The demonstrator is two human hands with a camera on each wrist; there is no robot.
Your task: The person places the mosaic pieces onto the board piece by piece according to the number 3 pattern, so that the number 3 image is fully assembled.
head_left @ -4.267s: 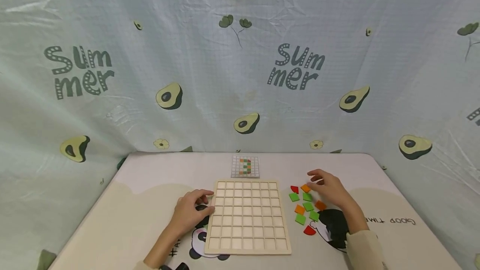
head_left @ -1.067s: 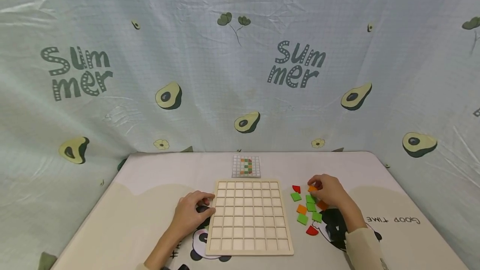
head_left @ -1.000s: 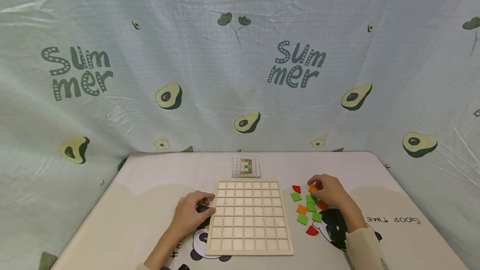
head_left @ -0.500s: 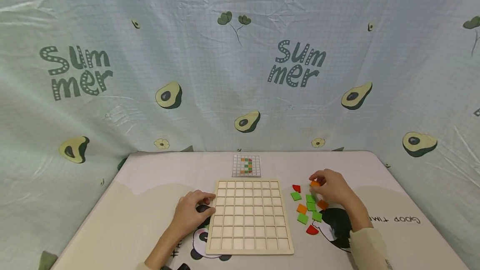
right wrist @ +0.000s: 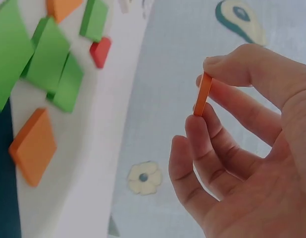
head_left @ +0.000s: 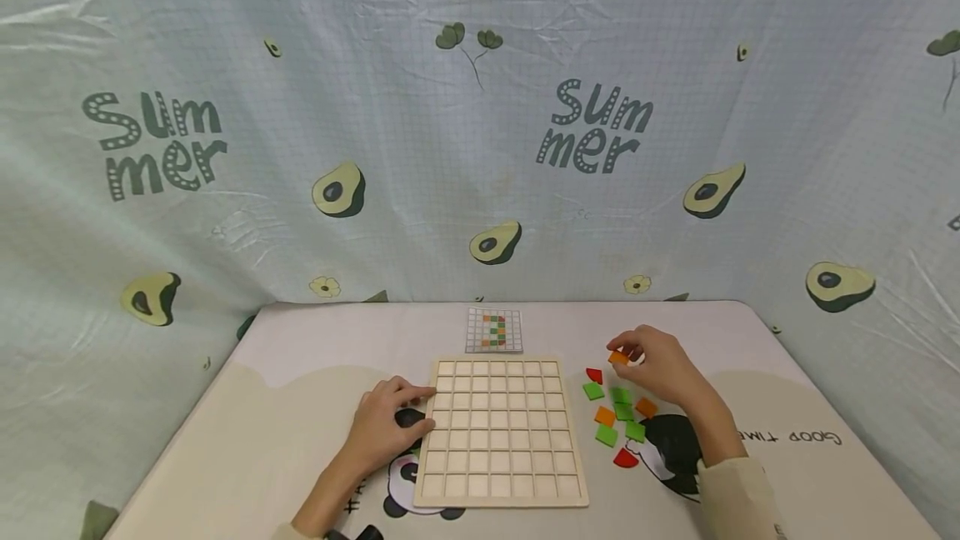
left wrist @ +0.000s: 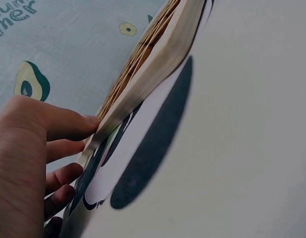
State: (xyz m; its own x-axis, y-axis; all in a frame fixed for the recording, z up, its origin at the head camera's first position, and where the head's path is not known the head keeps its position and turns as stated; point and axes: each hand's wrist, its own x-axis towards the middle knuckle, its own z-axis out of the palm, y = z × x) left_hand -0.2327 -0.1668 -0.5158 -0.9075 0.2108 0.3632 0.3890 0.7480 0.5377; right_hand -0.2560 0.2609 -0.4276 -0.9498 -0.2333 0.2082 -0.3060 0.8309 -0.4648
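Note:
My right hand [head_left: 660, 365] pinches an orange square tile [right wrist: 203, 94] between thumb and fingertips, raised above the tabletop. Loose tiles lie below and left of it: green squares, such as one green tile [head_left: 607, 435], an orange tile [head_left: 604, 416], a darker orange tile [head_left: 647, 407] and red quarter-round pieces, one red piece [head_left: 626, 458] nearest me. My left hand [head_left: 381, 425] rests at the left edge of a wooden grid board [head_left: 498, 499], thumb and index finger spread along its rim. In the left wrist view, the thumb tip meets the board's side.
Behind the board lies a small pattern card [head_left: 472, 332] showing a coloured grid. The table cover [head_left: 300, 415] carries printed panda figures. A curtain [head_left: 420, 123] with avocado prints hangs behind the table's far edge.
My right hand has closed on the orange tile at the top of the loose group, lifted it, and carried it slightly up and left. My left hand has stayed at the board.

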